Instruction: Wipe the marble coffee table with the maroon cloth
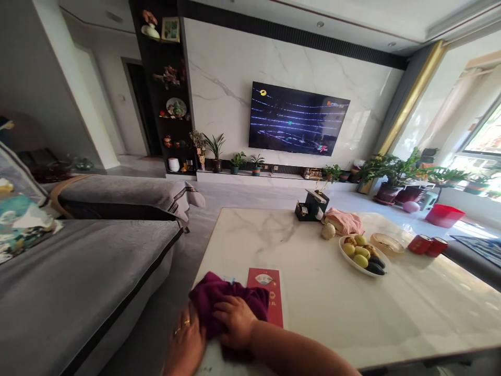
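Note:
A dark maroon cloth [223, 297] lies bunched at the near left corner of the white marble table [324, 303]. My right hand [235, 321] presses down on top of the cloth, fingers curled over it. My left hand [187, 342], with a ring on one finger, sits at the table's left edge and touches the cloth's side. A red booklet [270, 290] lies flat on the table, partly under the cloth's right edge.
A plate of fruit [362, 253], a woven dish [386, 243], two red cans [427, 245], a pink cloth [344, 220] and a black holder [311, 206] stand farther back on the table. A grey sofa [78, 282] runs along the left. A television [297, 119] hangs ahead.

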`<state>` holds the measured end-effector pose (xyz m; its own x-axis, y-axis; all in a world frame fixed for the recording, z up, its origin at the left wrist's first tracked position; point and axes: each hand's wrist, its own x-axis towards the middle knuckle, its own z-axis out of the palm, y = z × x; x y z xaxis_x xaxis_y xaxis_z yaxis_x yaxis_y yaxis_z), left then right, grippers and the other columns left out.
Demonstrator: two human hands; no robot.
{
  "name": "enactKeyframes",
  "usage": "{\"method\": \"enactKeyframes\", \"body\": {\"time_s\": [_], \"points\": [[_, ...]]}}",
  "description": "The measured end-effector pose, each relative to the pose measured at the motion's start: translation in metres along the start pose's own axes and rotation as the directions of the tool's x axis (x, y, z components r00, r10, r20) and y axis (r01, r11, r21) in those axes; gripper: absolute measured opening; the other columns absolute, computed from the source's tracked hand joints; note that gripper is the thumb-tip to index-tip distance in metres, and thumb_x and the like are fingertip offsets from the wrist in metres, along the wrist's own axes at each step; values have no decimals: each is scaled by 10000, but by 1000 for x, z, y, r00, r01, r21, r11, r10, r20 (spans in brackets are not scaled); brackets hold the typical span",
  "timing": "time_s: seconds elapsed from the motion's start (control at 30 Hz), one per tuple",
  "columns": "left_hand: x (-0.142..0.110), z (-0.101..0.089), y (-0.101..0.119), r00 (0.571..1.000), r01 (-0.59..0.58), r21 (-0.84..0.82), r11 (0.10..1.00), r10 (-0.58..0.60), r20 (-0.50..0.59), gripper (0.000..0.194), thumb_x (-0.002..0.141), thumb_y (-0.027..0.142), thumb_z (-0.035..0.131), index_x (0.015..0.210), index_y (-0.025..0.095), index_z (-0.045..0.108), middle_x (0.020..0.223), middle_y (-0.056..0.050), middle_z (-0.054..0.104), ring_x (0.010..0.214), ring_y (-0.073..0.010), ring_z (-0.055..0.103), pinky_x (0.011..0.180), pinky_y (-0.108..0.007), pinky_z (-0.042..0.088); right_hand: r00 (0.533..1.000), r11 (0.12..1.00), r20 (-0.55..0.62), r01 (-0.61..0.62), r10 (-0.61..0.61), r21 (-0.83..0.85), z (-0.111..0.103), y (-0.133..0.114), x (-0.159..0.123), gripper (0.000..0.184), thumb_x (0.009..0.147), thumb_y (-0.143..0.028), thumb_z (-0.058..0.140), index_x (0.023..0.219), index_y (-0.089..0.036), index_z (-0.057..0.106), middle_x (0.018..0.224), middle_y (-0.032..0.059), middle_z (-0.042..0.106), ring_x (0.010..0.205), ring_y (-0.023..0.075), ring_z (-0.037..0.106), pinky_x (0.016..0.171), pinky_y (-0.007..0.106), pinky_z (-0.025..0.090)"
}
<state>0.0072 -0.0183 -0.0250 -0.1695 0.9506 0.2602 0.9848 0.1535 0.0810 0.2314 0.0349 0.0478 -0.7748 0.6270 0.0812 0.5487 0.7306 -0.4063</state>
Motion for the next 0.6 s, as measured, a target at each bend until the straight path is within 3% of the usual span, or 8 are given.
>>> {"method": "enactKeyframes", "body": {"time_s": [0.13, 0.3, 0.43, 0.6], "points": [[3, 9, -8, 999, 8, -94, 996, -11, -32, 734, 1109, 359, 241, 1600, -16, 637, 1718, -294, 602, 1575, -392, 618, 1233, -503, 584, 998, 999, -47, -37, 35, -39, -4, -6, 60, 694, 1019, -462, 725, 1678, -282, 598, 1784, 58, 609, 1669, 378, 463, 1331, 620, 458], [9, -3, -8, 999, -4, -187, 982, -5, -48, 845, 1090, 445, 149, 1519, -43, 689, 1701, -334, 596, 1555, -422, 632, 1245, -559, 589, 980, 982, -91, -183, 178, -44, -34, 29, 81, 676, 1034, -474, 695, 1664, -242, 612, 1790, 106, 590, 1652, 382, 450, 1314, 622, 433], [11, -3, -10, 997, -5, -192, 981, -10, -77, 822, 1044, 483, 219, 1506, -8, 690, 1662, -327, 628, 1538, -444, 631, 1249, -620, 583, 879, 892, -177, -451, 442, -11, -73, 82, 59, 608, 1055, -440, 654, 1641, -276, 648, 1789, 89, 593, 1648, 372, 454, 1323, 586, 407], [16, -1, -12, 996, -9, -204, 979, -9, -88, 809, 983, 497, 286, 1494, 4, 673, 1628, -335, 643, 1494, -447, 667, 1306, -609, 543, 702, 728, -250, -685, 667, 23, -126, 157, -25, 625, 1081, -343, 603, 1705, -298, 604, 1822, 77, 556, 1687, 338, 400, 1368, 517, 331]]}}
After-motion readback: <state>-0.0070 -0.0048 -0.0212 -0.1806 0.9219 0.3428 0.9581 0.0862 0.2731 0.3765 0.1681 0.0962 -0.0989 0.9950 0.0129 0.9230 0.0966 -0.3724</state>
